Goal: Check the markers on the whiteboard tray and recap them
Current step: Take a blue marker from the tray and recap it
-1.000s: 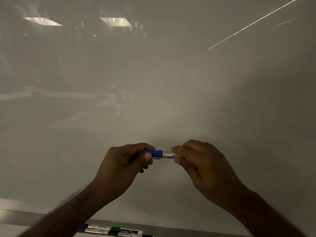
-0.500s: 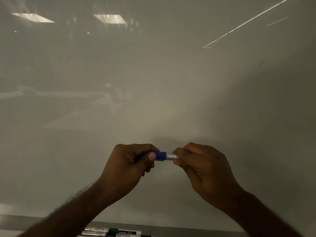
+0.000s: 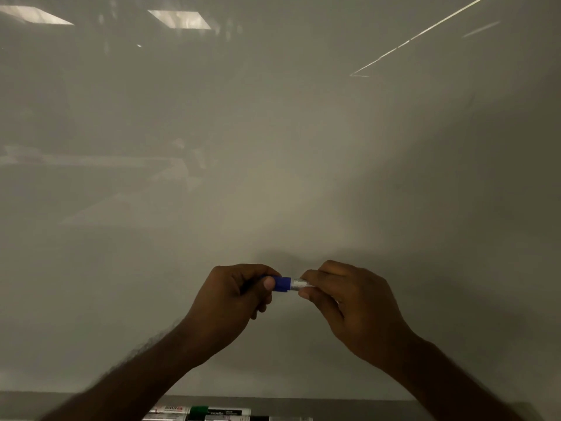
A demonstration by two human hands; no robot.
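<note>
I hold a blue whiteboard marker level in front of the whiteboard (image 3: 273, 147). My left hand (image 3: 230, 302) grips its blue cap (image 3: 281, 283). My right hand (image 3: 349, 305) pinches the white barrel (image 3: 298, 283). The cap sits against the barrel with no gap showing. Most of the marker is hidden inside my fists. Down at the bottom edge, the grey tray (image 3: 349, 405) carries more markers, among them a green-capped marker (image 3: 218, 411) and a white-barrelled marker (image 3: 168, 409) to its left.
The whiteboard fills nearly the whole view and reflects ceiling lights at the top left. A thin pale line (image 3: 419, 34) runs across its upper right. A black-capped marker (image 3: 261, 418) lies at the very bottom of the tray.
Both hands have drifted slightly to the right and the blue cap has closed in on the barrel, with less of the marker showing between my fists.
</note>
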